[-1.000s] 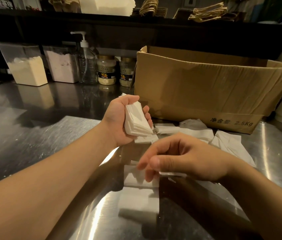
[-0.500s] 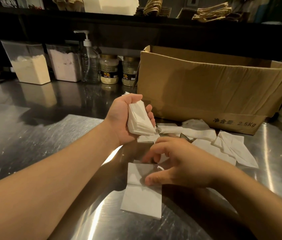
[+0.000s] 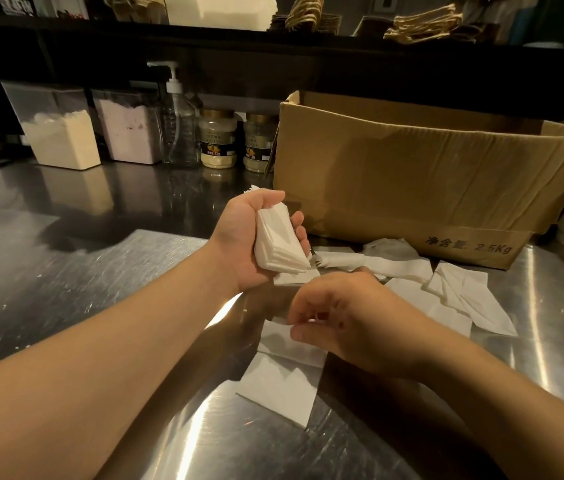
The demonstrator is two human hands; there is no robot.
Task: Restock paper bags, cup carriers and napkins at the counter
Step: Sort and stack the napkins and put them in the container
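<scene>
A folded napkin [image 3: 282,382] lies on the bench [image 3: 100,289], pinched at its far edge by the right hand [image 3: 346,323]; its length runs toward the napkin stack [image 3: 279,242] gripped by the left hand [image 3: 253,237].

This is the back counter of a café or drinks shop. A scuffed stainless-steel worktop [image 3: 66,282] carries clear plastic tubs of pale powder [image 3: 59,133], a clear pump-dispenser bottle [image 3: 178,123] and two gold-lidded glass jars [image 3: 218,140]. Above, a dark shelf [image 3: 273,39] holds brown paper bags with twisted-cord handles [image 3: 422,26].
</scene>
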